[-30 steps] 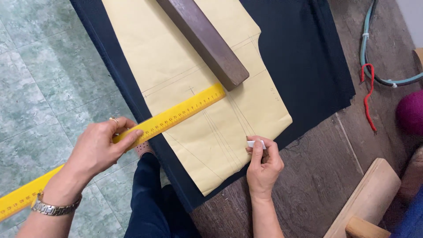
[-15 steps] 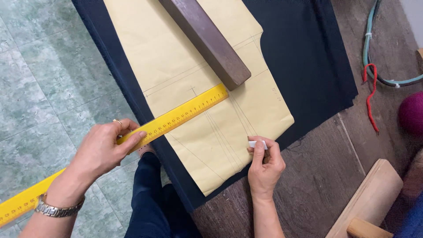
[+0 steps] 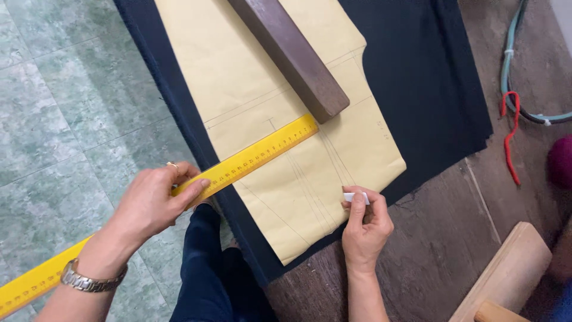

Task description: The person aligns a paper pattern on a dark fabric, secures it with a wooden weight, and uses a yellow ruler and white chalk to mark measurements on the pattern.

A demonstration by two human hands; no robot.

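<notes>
My left hand (image 3: 152,203) grips a long yellow ruler (image 3: 256,155) near its middle; the ruler's far end lies across a tan paper pattern (image 3: 262,101). My right hand (image 3: 364,223) pinches a small white piece of chalk (image 3: 350,197) at the pattern's lower right edge. The pattern rests on dark navy fabric (image 3: 417,77) spread over a wooden table (image 3: 441,238). A dark brown wooden bar (image 3: 292,53) lies on the pattern as a weight, its near end just above the ruler's tip.
A green tiled floor (image 3: 59,101) lies to the left. My dark trouser leg (image 3: 205,274) shows below the table edge. A teal cable (image 3: 512,77) and red cord (image 3: 511,137) lie at the right. A light wooden block (image 3: 506,274) sits bottom right.
The view has drifted slightly; both hands, the ruler and the chalk stay in nearly the same places.
</notes>
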